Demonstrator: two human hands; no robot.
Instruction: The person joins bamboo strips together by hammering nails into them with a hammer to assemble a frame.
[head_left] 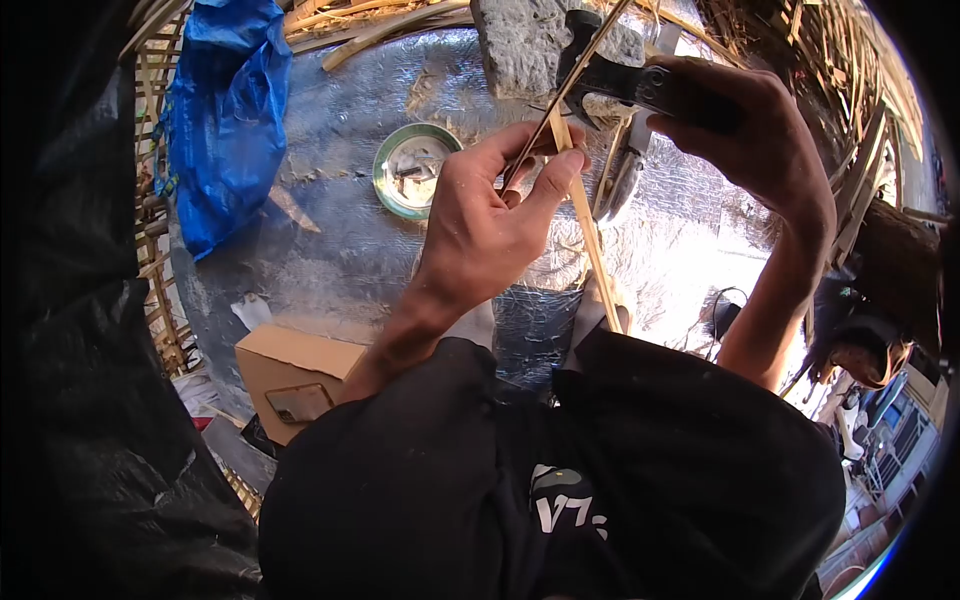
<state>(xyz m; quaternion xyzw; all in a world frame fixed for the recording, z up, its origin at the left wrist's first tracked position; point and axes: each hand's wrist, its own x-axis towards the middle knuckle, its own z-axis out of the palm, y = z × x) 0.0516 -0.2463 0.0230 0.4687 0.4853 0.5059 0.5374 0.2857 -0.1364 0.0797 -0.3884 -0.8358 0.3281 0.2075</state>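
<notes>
My left hand (500,210) pinches a pale wooden strip (588,235) and a thin dark rod (548,118) between thumb and fingers. The strip runs down toward my lap, while the rod slants up to the right. In my right hand (765,135) is a black hammer (640,88), its head close to the upper end of the strip and behind the rod. A grey stone block (520,50) lies just beyond the hammer head. Right of my left hand, a metal blade tool (627,170) rests on the silvery mat.
A green-rimmed dish (383,170) with small pieces sits on the silvery mat (330,130). A blue plastic bag (225,120) lies at the left. Near my left forearm stands a cardboard box (300,350) with a phone (300,403). Split strips (870,60) are piled at the upper right.
</notes>
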